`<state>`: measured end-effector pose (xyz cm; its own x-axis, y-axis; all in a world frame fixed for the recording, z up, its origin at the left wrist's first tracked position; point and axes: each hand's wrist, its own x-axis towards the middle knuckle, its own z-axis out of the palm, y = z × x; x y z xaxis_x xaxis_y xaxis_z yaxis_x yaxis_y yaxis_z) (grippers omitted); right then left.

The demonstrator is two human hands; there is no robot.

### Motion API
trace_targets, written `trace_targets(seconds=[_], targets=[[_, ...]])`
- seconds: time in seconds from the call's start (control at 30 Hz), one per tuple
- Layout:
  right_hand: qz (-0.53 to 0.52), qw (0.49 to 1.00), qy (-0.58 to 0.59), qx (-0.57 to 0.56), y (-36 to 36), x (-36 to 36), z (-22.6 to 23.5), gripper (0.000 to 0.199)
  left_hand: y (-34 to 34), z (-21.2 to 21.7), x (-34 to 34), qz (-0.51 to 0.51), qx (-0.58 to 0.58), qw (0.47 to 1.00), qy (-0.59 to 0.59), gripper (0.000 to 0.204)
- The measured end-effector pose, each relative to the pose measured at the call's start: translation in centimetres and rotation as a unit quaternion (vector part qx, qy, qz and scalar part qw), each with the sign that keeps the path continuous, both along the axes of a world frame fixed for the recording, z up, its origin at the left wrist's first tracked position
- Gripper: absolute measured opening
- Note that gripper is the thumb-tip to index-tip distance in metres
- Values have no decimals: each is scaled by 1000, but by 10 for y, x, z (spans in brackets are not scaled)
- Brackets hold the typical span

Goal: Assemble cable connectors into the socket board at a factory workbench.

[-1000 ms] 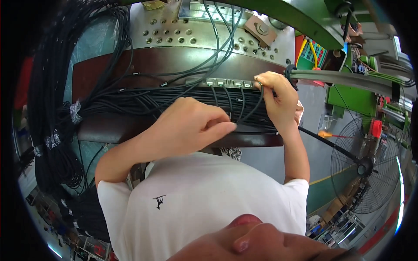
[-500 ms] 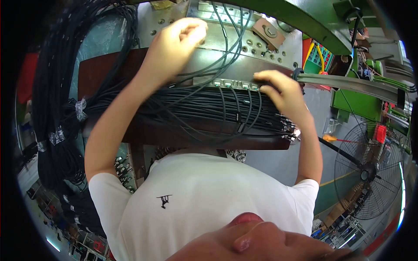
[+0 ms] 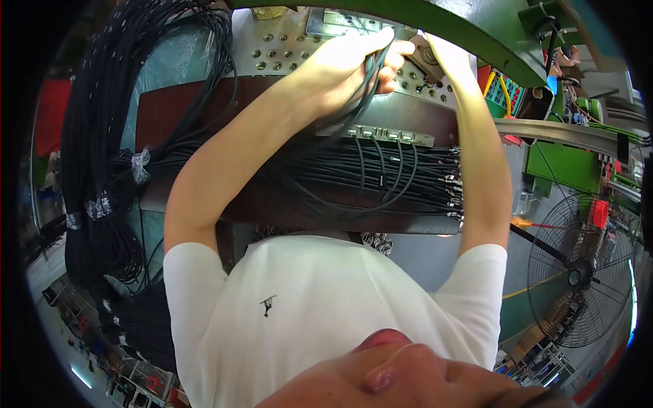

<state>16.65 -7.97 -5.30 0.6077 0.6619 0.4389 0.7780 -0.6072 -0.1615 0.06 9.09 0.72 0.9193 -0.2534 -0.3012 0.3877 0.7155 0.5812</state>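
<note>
Left hand [image 3: 354,68], upper centre of frame: fingers curled shut around a bunch of thin black cables [image 3: 373,75], gripped against the palm, held over the perforated metal plate [image 3: 286,44].

Right hand [image 3: 442,54], just right of the left hand, at the top of frame under the green machine beam [image 3: 476,27]: raised against the plate's right part, close to the same cables; grip partly hidden by the left hand's fingers and the beam, so cannot tell whether closed or open.

Black cables, held bunch: running down from the left fist toward frame centre, curving over the dark brown tabletop [image 3: 183,109].

Row of small metal connectors [image 3: 388,134], centre of frame, just below the hands: several black leads looping down from it.

Flat layer of black cables [image 3: 394,180], centre right: lying side by side across the tabletop, plug ends [image 3: 454,183] lined up at the right edge.

Large coiled bundles of black cable [image 3: 102,156], left side of frame: hanging from upper left to lower left, bound at points with pale tape wraps [image 3: 139,163].

White T-shirt [image 3: 326,326], lower centre: both bare forearms rising from its sleeves.

Standing fan with wire guard [image 3: 578,279], lower right. Green machine parts [image 3: 564,163], right. Orange-handled tool [image 3: 527,222], right of centre, near the tabletop's edge.
</note>
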Motion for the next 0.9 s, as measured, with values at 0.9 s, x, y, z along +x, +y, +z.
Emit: trace_targets(seconds=[0.9], targets=[[130,965,222,48,-25,-177,31,26,16,-13,-112,-251,416,874,-8,46]])
